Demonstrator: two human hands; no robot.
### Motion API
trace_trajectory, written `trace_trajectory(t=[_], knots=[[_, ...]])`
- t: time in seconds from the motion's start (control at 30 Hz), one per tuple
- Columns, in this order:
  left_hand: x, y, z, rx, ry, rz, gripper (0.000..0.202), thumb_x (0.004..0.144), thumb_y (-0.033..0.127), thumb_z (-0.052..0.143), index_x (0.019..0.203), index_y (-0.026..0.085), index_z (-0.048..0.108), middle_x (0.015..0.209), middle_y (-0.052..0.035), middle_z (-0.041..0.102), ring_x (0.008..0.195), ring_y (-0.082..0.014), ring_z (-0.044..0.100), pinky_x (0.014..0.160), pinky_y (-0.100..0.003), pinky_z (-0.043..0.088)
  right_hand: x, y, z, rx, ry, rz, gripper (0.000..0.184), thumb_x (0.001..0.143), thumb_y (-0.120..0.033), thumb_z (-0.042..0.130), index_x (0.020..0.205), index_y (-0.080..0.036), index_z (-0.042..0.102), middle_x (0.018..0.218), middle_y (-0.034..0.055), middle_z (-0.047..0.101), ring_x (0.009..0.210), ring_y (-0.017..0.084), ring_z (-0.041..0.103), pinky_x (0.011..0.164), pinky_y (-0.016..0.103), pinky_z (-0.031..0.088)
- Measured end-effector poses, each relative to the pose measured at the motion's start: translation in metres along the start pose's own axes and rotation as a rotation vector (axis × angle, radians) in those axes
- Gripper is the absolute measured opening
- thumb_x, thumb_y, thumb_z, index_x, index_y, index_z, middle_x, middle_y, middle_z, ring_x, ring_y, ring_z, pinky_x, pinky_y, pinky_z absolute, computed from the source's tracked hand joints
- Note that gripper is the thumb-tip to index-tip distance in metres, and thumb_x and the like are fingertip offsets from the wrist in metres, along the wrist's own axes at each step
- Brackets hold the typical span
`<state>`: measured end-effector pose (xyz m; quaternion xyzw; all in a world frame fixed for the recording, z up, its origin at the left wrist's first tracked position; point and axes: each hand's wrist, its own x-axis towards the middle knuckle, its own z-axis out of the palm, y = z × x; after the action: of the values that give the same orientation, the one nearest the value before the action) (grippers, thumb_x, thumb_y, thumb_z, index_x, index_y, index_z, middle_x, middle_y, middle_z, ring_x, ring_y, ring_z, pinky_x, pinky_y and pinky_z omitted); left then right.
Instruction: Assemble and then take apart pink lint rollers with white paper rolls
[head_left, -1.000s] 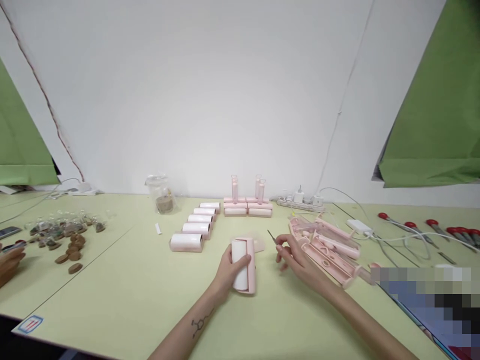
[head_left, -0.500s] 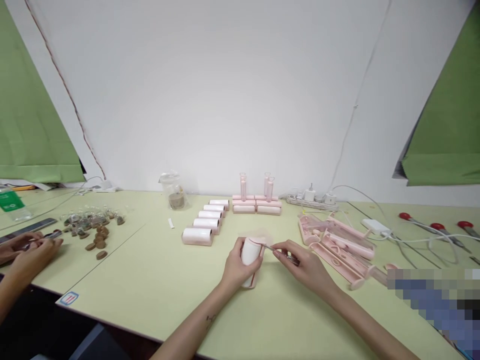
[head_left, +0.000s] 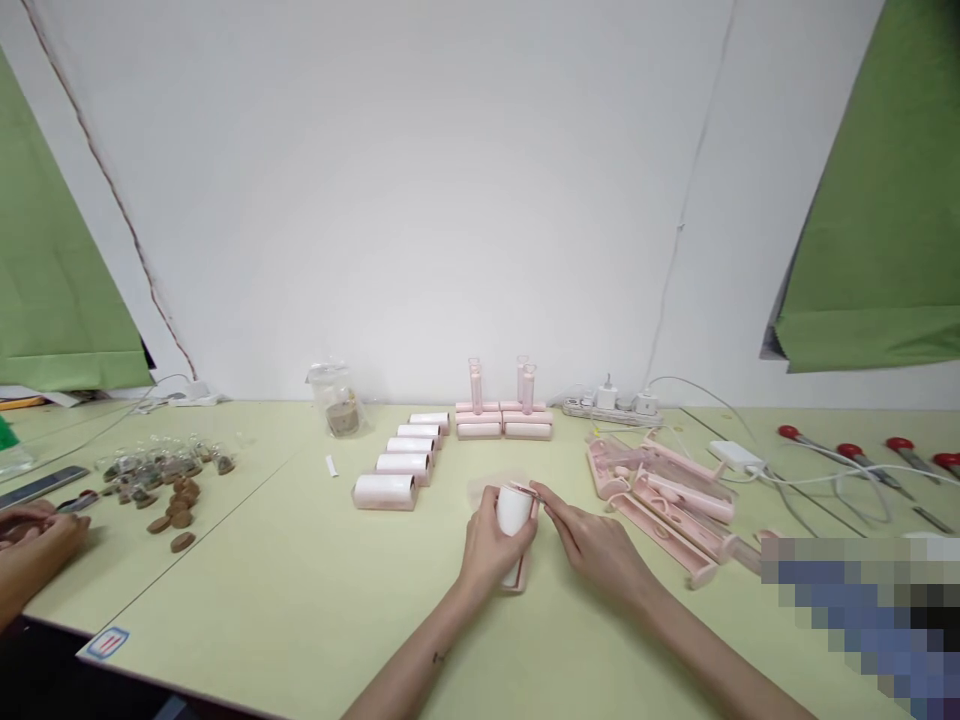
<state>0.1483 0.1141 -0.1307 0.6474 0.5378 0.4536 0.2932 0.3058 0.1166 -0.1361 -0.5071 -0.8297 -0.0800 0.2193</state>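
Observation:
My left hand (head_left: 489, 545) is wrapped round a white roll in a pink holder (head_left: 514, 512), tilted up off the yellow-green table (head_left: 300, 600). My right hand (head_left: 592, 540) is pinched on a thin metal tool (head_left: 541, 500) whose tip touches the top of the roll. A row of several white rolls (head_left: 397, 465) lies just behind and to the left. Pink handle parts (head_left: 652, 490) lie in a pile to the right of my right hand.
Stacked pink pieces with upright tubes (head_left: 501, 410) stand at the back, beside a clear bag (head_left: 337, 400) and a power strip (head_left: 611, 405). Red-handled tools (head_left: 862, 450) and cables lie far right. Another person's hands (head_left: 34, 545) work at far left near small jars and brown discs (head_left: 169, 480).
My right hand brought the thin tool from the open table over to the roll's top. My left hand tipped the roll more upright. The view shifted slightly.

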Motion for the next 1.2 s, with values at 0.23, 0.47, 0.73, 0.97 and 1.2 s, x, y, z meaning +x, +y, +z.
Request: trace_trajectory(t=[0.23, 0.47, 0.73, 0.97, 1.2], knots=[[0.015, 0.009, 0.019, -0.102, 0.035, 0.109, 0.019, 0.069, 0.032, 0.055, 0.079, 0.02, 0.046, 0.072, 0.0016, 0.053, 0.065, -0.0138, 0.05, 0.056, -0.021, 0.037, 0.003, 0.011, -0.006, -0.038, 0.028, 0.106, 0.04, 0.09, -0.024, 0.024, 0.126, -0.021, 0.041, 0.076, 0.0047, 0.069, 0.061, 0.02, 0.063, 0.044, 0.022, 0.035], [0.02, 0.015, 0.027, -0.023, 0.059, 0.041, 0.023, 0.066, 0.036, 0.058, 0.078, 0.022, 0.044, 0.066, 0.003, 0.053, 0.059, -0.0143, 0.05, 0.053, -0.021, 0.034, 0.003, 0.019, -0.008, -0.102, 0.052, 0.136, 0.042, 0.089, -0.023, 0.023, 0.127, -0.02, 0.042, 0.063, 0.004, 0.066, 0.051, 0.019, 0.06, 0.041, 0.022, 0.03], [0.023, 0.019, 0.038, -0.073, 0.071, 0.045, 0.023, 0.067, 0.034, 0.057, 0.078, 0.021, 0.042, 0.067, 0.0024, 0.051, 0.06, -0.015, 0.051, 0.053, -0.022, 0.035, 0.003, 0.021, -0.016, -0.167, 0.074, 0.169, 0.043, 0.089, -0.024, 0.023, 0.128, -0.021, 0.041, 0.056, 0.0047, 0.064, 0.046, 0.022, 0.058, 0.04, 0.024, 0.03], [0.026, 0.016, 0.021, 0.046, -0.132, 0.175, 0.022, 0.068, 0.03, 0.054, 0.087, 0.019, 0.05, 0.083, -0.0034, 0.056, 0.079, -0.0203, 0.053, 0.068, -0.029, 0.04, 0.001, 0.023, -0.041, 0.098, -0.034, 0.057, 0.038, 0.091, -0.029, 0.023, 0.124, -0.026, 0.041, 0.091, 0.0037, 0.067, 0.077, 0.021, 0.062, 0.061, 0.028, 0.043], [0.03, 0.017, 0.022, 0.116, -0.139, 0.185, 0.023, 0.072, 0.037, 0.05, 0.088, 0.02, 0.049, 0.081, -0.0027, 0.058, 0.073, -0.02, 0.055, 0.061, -0.027, 0.038, -0.003, 0.025, -0.022, 0.225, -0.035, 0.169, 0.041, 0.091, -0.03, 0.023, 0.13, -0.027, 0.035, 0.073, 0.0008, 0.067, 0.06, 0.018, 0.062, 0.055, 0.023, 0.042]])
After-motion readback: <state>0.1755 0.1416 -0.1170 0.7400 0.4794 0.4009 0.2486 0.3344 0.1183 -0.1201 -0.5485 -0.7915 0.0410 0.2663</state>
